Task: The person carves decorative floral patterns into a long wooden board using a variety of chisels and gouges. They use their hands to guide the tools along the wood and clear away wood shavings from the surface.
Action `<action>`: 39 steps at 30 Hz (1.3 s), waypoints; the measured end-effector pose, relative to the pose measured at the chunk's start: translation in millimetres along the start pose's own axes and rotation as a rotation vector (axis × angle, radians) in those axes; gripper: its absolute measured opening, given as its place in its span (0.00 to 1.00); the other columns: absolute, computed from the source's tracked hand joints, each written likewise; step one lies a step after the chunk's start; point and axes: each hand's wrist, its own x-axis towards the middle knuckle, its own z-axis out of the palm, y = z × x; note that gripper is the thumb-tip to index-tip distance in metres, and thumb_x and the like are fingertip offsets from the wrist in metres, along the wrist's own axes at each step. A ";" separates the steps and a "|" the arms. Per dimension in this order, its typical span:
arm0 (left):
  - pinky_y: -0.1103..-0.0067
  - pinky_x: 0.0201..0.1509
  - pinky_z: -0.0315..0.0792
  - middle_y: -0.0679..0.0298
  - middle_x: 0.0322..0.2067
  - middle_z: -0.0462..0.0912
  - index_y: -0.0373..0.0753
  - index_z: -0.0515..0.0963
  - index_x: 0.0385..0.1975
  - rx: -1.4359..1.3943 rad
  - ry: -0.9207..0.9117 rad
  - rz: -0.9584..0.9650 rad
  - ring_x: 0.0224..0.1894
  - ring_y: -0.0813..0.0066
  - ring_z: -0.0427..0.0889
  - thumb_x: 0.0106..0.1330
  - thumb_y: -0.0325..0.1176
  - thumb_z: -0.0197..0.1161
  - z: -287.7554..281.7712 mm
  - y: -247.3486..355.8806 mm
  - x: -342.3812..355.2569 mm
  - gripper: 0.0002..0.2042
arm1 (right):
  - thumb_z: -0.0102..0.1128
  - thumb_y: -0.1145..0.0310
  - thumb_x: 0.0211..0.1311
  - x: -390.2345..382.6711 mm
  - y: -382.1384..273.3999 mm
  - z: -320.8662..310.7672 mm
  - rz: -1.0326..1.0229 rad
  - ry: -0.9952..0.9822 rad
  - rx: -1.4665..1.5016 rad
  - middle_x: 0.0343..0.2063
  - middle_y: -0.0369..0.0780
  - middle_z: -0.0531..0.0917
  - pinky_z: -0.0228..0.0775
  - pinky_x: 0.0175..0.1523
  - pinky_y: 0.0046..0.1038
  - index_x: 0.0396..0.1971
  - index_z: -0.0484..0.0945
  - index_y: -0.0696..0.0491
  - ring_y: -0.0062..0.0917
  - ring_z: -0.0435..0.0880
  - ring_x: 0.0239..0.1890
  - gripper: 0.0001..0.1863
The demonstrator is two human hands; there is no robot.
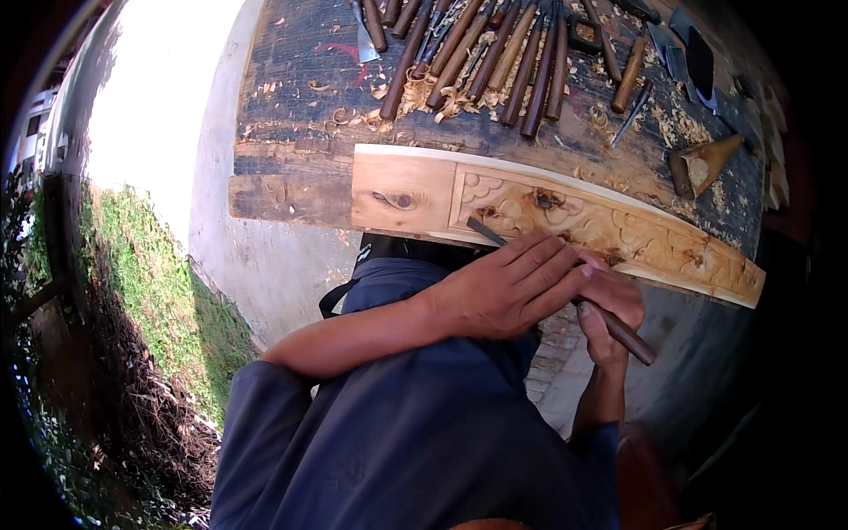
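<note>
A long pale wooden panel [411, 170] with carved scrolls and leaves lies along the near edge of the bench. My right hand [611, 300] is wrapped round the dark wooden handle of a carving chisel [634, 339], whose butt sticks out toward the lower right. Across the tool's shank and partly over the right hand lies my left hand [512, 283], its fingers close together and its thumb hidden. From beneath it the flat steel blade points left, its tip at the carving's lower left border. The middle of the shank is covered by both hands.
Several wooden-handled chisels [459, 66] lie among shavings on the worn bench [291, 97]. A mallet-like wooden tool [704, 166] rests at the right, with dark flat stones [698, 62] beyond it. A plain board [287, 198] extends left under the panel. Grass [141, 256] shows at left.
</note>
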 end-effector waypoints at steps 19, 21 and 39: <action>0.79 0.37 0.73 0.53 0.63 0.88 0.36 0.82 0.68 0.216 0.007 0.117 0.37 0.76 0.83 0.69 0.34 0.66 -22.8 0.8 -8.0 0.26 | 0.61 0.51 0.75 -37.1 1.6 -7.6 0.019 0.369 -0.056 0.28 0.48 0.91 0.86 0.58 0.59 0.35 0.90 0.65 0.42 0.92 0.32 0.27; 0.78 0.42 0.75 0.53 0.65 0.86 0.36 0.81 0.69 0.243 -0.053 0.143 0.40 0.75 0.84 0.70 0.34 0.66 -21.6 -0.2 5.3 0.26 | 0.58 0.48 0.77 -65.3 4.2 -18.9 0.011 0.576 -0.089 0.24 0.47 0.89 0.87 0.53 0.57 0.31 0.89 0.66 0.41 0.90 0.29 0.31; 0.57 0.76 0.68 0.44 0.72 0.74 0.31 0.67 0.78 0.203 -0.457 0.041 0.70 0.45 0.75 0.55 0.64 0.83 50.5 -15.2 126.5 0.57 | 0.72 0.65 0.74 -109.5 -2.9 0.2 0.739 0.675 -0.582 0.32 0.52 0.90 0.83 0.44 0.48 0.44 0.87 0.54 0.53 0.92 0.38 0.09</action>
